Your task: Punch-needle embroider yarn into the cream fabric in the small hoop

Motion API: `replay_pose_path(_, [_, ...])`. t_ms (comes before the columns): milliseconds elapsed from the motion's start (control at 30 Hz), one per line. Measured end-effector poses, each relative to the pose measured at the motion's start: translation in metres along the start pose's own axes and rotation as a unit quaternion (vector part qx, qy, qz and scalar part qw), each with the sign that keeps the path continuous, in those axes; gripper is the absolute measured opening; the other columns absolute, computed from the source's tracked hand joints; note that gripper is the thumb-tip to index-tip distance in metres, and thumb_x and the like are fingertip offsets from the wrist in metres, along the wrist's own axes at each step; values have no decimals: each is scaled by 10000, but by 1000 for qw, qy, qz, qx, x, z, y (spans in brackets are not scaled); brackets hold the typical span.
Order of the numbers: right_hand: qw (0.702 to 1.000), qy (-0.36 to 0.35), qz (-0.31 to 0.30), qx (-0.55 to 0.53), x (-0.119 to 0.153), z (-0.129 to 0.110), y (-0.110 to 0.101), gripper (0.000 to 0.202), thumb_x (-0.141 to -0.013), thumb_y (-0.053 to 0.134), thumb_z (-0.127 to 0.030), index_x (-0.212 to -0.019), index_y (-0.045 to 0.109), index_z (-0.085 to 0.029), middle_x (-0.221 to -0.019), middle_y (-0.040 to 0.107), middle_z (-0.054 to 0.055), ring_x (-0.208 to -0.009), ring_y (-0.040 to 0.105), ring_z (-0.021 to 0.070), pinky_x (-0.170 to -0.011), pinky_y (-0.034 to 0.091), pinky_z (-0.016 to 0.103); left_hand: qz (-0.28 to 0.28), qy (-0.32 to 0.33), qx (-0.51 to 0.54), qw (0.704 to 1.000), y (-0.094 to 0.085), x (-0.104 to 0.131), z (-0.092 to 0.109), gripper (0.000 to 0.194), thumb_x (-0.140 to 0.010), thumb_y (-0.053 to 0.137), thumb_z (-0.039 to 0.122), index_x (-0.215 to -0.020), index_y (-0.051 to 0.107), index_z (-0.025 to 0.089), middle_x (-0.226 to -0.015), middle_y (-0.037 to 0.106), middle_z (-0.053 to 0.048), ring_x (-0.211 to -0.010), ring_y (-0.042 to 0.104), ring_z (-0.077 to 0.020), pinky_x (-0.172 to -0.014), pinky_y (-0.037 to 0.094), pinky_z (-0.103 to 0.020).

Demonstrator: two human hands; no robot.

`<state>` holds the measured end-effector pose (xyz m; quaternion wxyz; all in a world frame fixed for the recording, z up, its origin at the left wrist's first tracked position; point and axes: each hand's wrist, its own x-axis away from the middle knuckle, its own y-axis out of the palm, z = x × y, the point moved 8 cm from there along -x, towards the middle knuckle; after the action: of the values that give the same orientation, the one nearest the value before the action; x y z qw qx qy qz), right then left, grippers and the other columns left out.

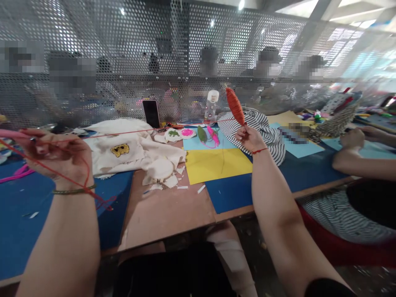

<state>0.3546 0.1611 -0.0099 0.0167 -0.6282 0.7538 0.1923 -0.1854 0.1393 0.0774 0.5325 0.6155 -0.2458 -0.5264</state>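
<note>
My right hand [247, 138] is closed on the lower end of a spindle-shaped bobbin [235, 106] wound with orange-red yarn, holding it raised and tilted above the table. A red strand [126, 133] runs taut from the bobbin across to my left hand [60, 156]. At the far left that hand is closed around a pink rod-like tool [10, 133], partly cut off by the frame edge. Loose red yarn [105, 202] loops over my left wrist and hangs in a tangle. The left fingertips are somewhat blurred.
White cloth [139, 152] with yellow embroidery, round embroidered patches [172, 135], a green yarn bobbin [202, 135] and a pink one [213, 135] lie ahead. Behind stand a phone [151, 113] and bottle [211, 107]. Yellow paper [219, 165], striped cloth [262, 132]; another person's hand [352, 138] rests right.
</note>
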Motion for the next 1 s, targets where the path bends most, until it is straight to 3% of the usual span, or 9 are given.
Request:
replay_pose_path(133, [989, -1, -143, -38, 11, -7, 43, 534, -831, 669, -484, -521, 340, -200, -540, 240, -54, -476, 254, 90, -417, 290, 219, -18, -105, -133, 985, 2, 22, -42, 503, -1042, 198, 402, -762, 560, 193, -312, 244, 114, -266, 156, -43, -327, 230, -159])
replay_pose_path(233, [972, 1, -231, -47, 26, -8, 89, 543, -760, 735, -519, -535, 358, -201, -535, 233, -63, -462, 249, 82, -422, 274, 222, -124, -254, -311, 908, 5, 63, -97, 200, -747, 765, 263, -702, 598, 163, -417, 424, 90, -347, 272, -21, -369, 253, -159])
replay_pose_path(333, [955, 28, -293, -49, 46, -1, 133, 535, -768, 722, -550, -547, 381, -201, -521, 243, -69, -443, 248, 78, -420, 253, 227, -205, -313, -417, 828, 0, 99, -134, 276, -629, 870, 287, -710, 646, 149, -574, 556, 38, -448, 397, -34, -413, 294, -160])
replay_pose_path(467, [925, 75, -369, -60, 74, 14, 175, 518, -804, 682, -565, -560, 406, -201, -507, 266, -72, -437, 265, 77, -424, 258, 232, -247, -279, -416, 829, 0, 116, -148, 258, -648, 865, 287, -688, 662, 133, -1092, 663, -76, -779, 609, -106, -707, 503, -235])
replay_pose_path(533, [914, 87, -391, -61, 83, 19, 186, 503, -821, 666, -562, -571, 425, -199, -507, 295, -69, -440, 285, 80, -423, 258, 233, -269, -320, -385, 823, -2, 127, -156, 250, -679, 845, 300, -706, 662, 132, -1274, 610, -109, -885, 642, -151, -838, 513, -304])
replay_pose_path(667, [909, 93, -404, -32, 87, 27, 190, 486, -841, 640, -571, -603, 465, -185, -520, 360, -61, -446, 357, 82, -437, 270, 235, -300, -426, -349, 779, -8, 153, -172, 224, -729, 808, 306, -735, 674, 127, -1324, 588, -137, -948, 665, -196, -871, 505, -340])
replay_pose_path(733, [909, 87, -408, -11, 84, 28, 187, 492, -828, 648, -585, -610, 479, -178, -526, 401, -53, -446, 397, 87, -445, 276, 241, -293, -444, -331, 780, -11, 157, -175, 228, -724, 814, 323, -773, 697, 133, -1225, 638, -128, -965, 660, -201, -884, 497, -331])
replay_pose_path(833, [907, 69, -416, 8, 78, 24, 176, 518, -829, 639, -598, -584, 468, -174, -511, 427, -45, -444, 424, 92, -465, 297, 255, -252, -421, -296, 819, -14, 148, -172, 273, -680, 840, 356, -793, 712, 143, -946, 688, -77, -880, 649, -178, -837, 500, -303])
replay_pose_path(1000, [887, 97, -448, 59, 73, 25, 156, 513, -844, 642, -566, -564, 491, -164, -494, 436, -39, -456, 435, 92, -493, 305, 257, -65, -323, -248, 911, -29, 112, -145, 264, -585, 860, 294, -719, 661, 183, -742, 643, 0, -754, 620, -135, -782, 522, -269])
